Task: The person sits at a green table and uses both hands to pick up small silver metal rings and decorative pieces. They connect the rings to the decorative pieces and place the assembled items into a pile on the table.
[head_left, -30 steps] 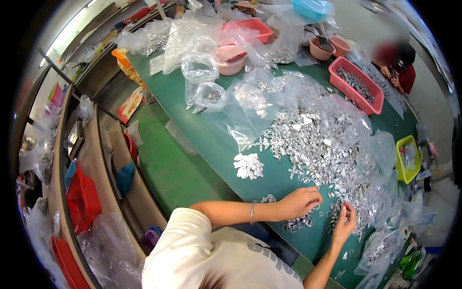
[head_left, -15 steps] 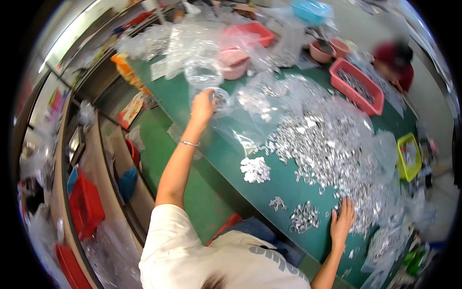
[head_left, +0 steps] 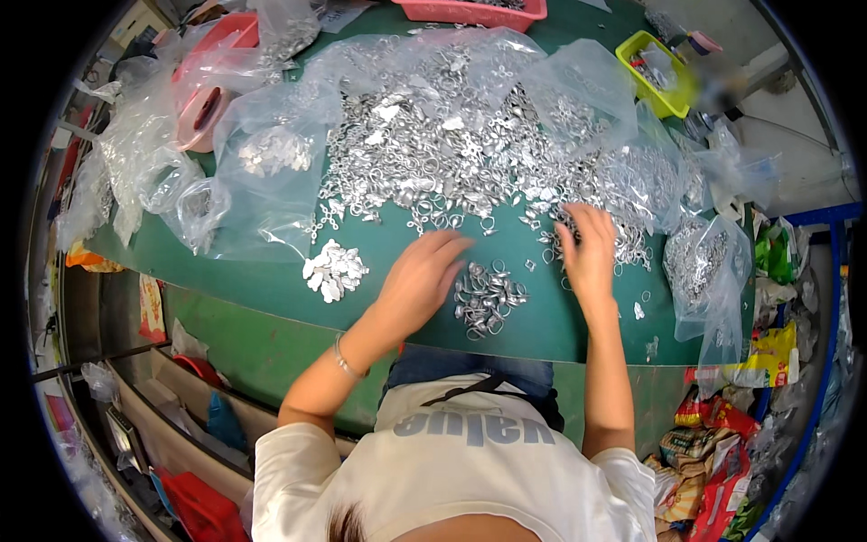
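Observation:
A broad heap of small silver metal pieces (head_left: 424, 135), rings and flower shapes among them, spreads over the green table (head_left: 244, 280). My left hand (head_left: 420, 278) hovers low at the heap's near edge, fingers stretched, slightly blurred and with nothing visible in them. It hides part of the table beneath. My right hand (head_left: 590, 257) reaches the heap's near right edge with thumb and fingers apart; what lies under its fingertips is hidden. Between the hands sits a small pile of silver rings (head_left: 488, 298). Left of my left hand lies a pile of flat whitish pieces (head_left: 335, 270).
Clear plastic bags (head_left: 275, 154) cover the table's left side, near a pink basin (head_left: 200, 122). A pink tray (head_left: 479, 13) and a yellow-green basket (head_left: 652, 77) stand at the back. A filled clear bag (head_left: 709, 262) rests at the right edge.
My left hand has left the small round clear container at the far left and come back beside the small ring pile. My view has turned right; my right hand stays by the heap's edge.

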The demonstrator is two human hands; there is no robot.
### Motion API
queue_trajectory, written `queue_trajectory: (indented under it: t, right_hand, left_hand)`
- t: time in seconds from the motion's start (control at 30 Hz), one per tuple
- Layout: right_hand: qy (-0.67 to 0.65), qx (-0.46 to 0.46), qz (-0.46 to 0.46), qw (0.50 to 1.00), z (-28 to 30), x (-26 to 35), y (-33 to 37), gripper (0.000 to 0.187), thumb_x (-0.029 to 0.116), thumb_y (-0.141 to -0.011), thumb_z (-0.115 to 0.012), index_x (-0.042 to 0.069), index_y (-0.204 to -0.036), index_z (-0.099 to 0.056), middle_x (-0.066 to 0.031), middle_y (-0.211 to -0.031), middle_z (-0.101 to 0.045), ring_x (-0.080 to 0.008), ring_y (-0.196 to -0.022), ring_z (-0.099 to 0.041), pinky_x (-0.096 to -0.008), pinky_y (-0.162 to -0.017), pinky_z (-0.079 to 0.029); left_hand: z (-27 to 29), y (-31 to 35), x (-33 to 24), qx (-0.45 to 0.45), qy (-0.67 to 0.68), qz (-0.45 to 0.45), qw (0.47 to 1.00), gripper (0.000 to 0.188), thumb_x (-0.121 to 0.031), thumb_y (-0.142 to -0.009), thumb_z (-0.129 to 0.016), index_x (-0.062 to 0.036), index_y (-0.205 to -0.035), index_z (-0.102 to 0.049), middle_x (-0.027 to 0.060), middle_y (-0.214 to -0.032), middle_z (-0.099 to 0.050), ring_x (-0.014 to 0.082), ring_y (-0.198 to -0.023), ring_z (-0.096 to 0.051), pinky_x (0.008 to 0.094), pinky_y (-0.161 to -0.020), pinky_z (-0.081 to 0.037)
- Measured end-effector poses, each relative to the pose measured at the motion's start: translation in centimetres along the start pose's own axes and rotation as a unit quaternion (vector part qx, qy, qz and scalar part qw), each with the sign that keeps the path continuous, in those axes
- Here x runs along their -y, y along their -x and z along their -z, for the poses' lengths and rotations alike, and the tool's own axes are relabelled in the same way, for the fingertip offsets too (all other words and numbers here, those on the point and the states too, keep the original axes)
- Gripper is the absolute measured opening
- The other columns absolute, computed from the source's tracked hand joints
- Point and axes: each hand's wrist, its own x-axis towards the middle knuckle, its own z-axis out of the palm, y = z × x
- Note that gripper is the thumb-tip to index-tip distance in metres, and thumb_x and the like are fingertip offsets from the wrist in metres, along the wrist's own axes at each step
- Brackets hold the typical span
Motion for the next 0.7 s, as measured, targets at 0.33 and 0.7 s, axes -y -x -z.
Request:
queue_trajectory:
  t: [0.33, 0.7]
  right_hand:
    - [-0.332, 0.145, -0.252, 0.897, 1.0, -0.5, 0.8, 0.01, 0.009, -0.082, -0.069, -0.001, -0.084, -0.068, -0.0048, -0.069, -0.061, -0.0113, -0.054, -0.047, -0.0255, -0.051, -0.037]
    - [-0.185, 0.2, -0.071, 0.96, 1.0, 2.9, 4.3, 0.026, 0.007, -0.083, -0.064, 0.002, -0.109, -0.062, -0.0165, -0.102, -0.06, -0.0333, -0.095, -0.055, -0.0413, -0.088, -0.043]
  left_hand:
    - [-1.1, -3.5, 1.5, 0.074, -0.036, 0.012, 0.997, 0.025, 0.0, -0.082, -0.06, -0.0011, -0.107, -0.061, 0.0155, -0.102, -0.059, 0.0358, -0.095, -0.057, 0.0411, -0.082, -0.046]
    - [-2.6, 3.7, -3.2, -0.051, 0.087, 0.095, 0.99, 0.04, 0.011, -0.084, -0.047, 0.0005, -0.123, -0.051, 0.0184, -0.124, -0.053, 0.0355, -0.114, -0.052, 0.0387, -0.097, -0.041]
